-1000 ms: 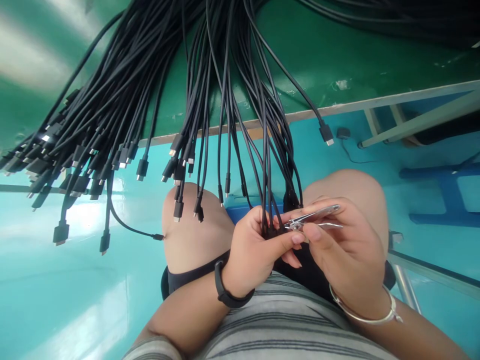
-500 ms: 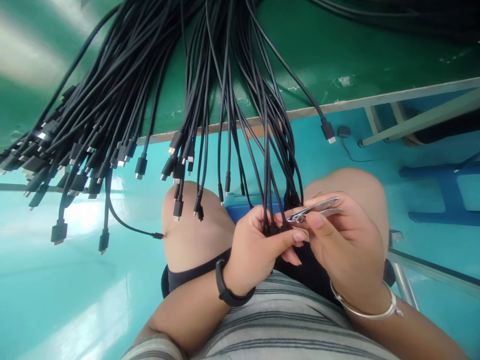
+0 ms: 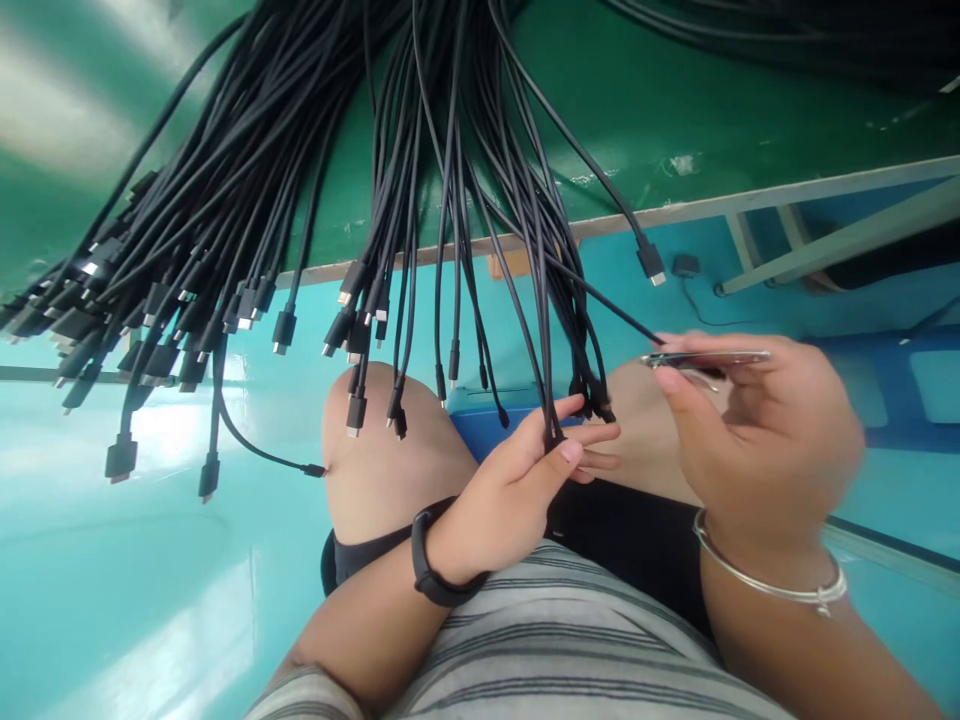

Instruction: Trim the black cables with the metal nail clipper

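The left hand (image 3: 510,490), with a black wristband (image 3: 427,570), pinches a few strands of a big bundle of black cables (image 3: 450,180) between thumb and fingers, above the person's knees, where the plug ends dangle off the edge of a green table (image 3: 675,100). The right hand (image 3: 765,450), with a silver bangle (image 3: 772,585), grips a small pair of steel nail clippers (image 3: 705,358) between thumb and fingers, just beside 1 thin cable tip (image 3: 652,336).

Two bare hands (image 3: 757,440), one steel nail clipper (image 3: 705,358), one silver bangle (image 3: 772,587), one black wristband (image 3: 429,560), and dozens of black plugged cables (image 3: 450,200), too many to count exactly.
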Action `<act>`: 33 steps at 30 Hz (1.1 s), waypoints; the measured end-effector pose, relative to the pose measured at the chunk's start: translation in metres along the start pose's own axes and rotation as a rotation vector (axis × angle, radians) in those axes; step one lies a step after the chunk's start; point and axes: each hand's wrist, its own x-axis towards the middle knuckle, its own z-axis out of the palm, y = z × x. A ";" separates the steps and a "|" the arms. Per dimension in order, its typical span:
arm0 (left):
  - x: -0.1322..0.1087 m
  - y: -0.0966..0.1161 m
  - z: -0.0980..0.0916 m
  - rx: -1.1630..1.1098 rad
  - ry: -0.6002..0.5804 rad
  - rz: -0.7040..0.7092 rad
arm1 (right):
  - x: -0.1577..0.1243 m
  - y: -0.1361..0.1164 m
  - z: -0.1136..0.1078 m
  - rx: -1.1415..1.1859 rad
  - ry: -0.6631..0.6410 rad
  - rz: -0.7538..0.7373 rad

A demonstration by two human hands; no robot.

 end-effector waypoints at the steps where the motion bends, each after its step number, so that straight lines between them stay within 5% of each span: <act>1: 0.000 -0.002 0.001 0.004 0.020 -0.002 | 0.002 0.002 0.001 -0.123 0.058 -0.097; 3: 0.000 -0.004 0.004 -0.001 0.051 -0.016 | 0.002 0.003 0.003 -0.216 0.126 -0.202; 6: -0.001 -0.002 0.008 0.005 0.117 -0.041 | -0.005 -0.005 0.002 0.053 0.122 -0.096; 12: -0.006 0.007 0.010 -0.034 0.227 0.027 | -0.028 -0.024 0.002 0.660 -0.337 0.267; 15: -0.006 0.008 0.011 -0.086 0.228 0.048 | -0.033 -0.025 0.006 0.868 -0.460 0.480; 33: -0.004 0.010 0.011 -0.208 0.134 0.017 | -0.032 -0.025 0.007 0.836 -0.439 0.511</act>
